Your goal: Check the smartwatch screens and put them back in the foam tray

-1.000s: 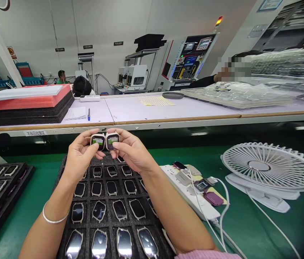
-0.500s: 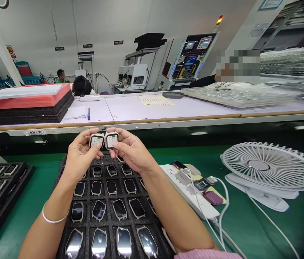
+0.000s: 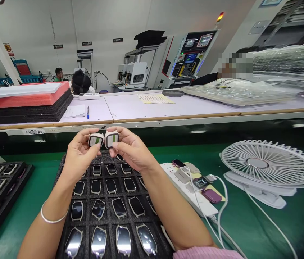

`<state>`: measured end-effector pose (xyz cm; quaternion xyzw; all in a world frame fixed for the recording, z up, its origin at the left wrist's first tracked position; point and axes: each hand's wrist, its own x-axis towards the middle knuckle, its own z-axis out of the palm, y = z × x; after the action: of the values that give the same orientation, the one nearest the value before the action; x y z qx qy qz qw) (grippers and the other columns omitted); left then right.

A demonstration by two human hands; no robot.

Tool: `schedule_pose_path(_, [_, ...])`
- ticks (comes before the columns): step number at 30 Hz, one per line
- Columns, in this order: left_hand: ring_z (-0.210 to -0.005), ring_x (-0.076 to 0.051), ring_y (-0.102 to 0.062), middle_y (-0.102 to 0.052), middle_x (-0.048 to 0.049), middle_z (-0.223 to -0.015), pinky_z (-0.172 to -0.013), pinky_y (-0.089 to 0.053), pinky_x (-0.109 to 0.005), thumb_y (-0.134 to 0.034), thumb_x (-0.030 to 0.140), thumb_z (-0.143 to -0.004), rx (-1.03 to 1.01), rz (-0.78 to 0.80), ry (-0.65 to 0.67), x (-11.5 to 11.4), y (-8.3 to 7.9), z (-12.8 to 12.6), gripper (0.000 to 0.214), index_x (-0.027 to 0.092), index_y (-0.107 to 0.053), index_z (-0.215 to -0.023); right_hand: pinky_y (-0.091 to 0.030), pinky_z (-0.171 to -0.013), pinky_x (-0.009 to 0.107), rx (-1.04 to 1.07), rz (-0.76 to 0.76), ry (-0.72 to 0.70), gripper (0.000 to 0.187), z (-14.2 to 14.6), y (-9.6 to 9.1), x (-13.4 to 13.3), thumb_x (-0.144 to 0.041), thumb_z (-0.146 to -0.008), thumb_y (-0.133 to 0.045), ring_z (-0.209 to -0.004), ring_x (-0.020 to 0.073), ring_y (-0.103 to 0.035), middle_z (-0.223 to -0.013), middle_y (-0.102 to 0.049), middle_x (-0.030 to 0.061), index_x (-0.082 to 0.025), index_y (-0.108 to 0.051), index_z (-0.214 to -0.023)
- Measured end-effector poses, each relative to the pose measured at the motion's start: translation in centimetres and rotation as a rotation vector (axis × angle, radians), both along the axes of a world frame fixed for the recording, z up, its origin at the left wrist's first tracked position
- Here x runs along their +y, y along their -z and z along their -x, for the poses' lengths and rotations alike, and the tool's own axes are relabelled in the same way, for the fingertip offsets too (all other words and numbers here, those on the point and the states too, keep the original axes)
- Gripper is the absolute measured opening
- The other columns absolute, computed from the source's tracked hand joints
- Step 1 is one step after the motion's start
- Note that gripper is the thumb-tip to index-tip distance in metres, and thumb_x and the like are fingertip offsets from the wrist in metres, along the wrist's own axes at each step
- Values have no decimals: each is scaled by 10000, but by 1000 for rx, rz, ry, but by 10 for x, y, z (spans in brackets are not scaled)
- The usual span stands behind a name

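Note:
My left hand is closed around a smartwatch body, thumb at the lower edge of its lit screen. Beside it, my right hand grips a second smartwatch the same way. Both watches are strapless with pale frames, and their screens show white with a green band. They are held close side by side, facing me. Below my hands a black foam tray holds rows of similar watches with dark screens, such as this watch. My forearms cover part of the tray.
Another foam tray of watches lies left. Rightward are a white power strip with chargers and cables, and a white fan. Ahead runs a raised shelf with stacked foam, a pen and clear plastic trays. People sit beyond.
Both watch screens have gone from a white grid with a little green to white with a green band. My hands have hardly moved and keep hold of the watches.

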<state>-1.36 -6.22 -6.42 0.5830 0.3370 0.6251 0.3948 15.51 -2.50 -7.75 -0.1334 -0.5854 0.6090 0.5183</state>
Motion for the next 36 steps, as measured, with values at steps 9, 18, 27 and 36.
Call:
schedule_pose_path(9, [-566,-65,-564,-658,14,-817,-506,-514,-170,-813,279,-743,-4,-6,-8,0,1,-1,334,209,-659,-1030,-484,-494,202,-38,-5,23,308,2,2,0,-337,-806,-797,-551,65,-529,-798,-596,-28,-203,-644,-1037])
schedule_pose_path(18, [-607,-83,-643,-662,11,-875,-547,-543,-188,-757,174,-752,4,-19,5,1,3,-1,422,240,-618,-1144,-511,-563,232,-10,-25,8,380,1,1,-1,-212,-771,-788,-613,77,-573,-894,-587,-17,-226,-605,-1104])
schedule_pose_path(27, [-673,-102,-703,-680,-27,-1057,-666,-619,-240,-748,142,-731,-3,-19,29,0,3,-3,490,238,-583,-1182,-521,-582,254,-4,-7,53,436,2,-1,-1,-193,-706,-799,-606,82,-542,-902,-586,-21,-237,-591,-1087])
schedule_pose_path(36, [-517,-72,-651,-682,7,-837,-497,-551,-176,-719,337,-854,-23,23,17,0,4,0,230,206,-663,-1034,-431,-472,203,-45,18,67,342,1,2,1,-406,-787,-805,-593,89,-495,-810,-612,-5,-212,-615,-996])
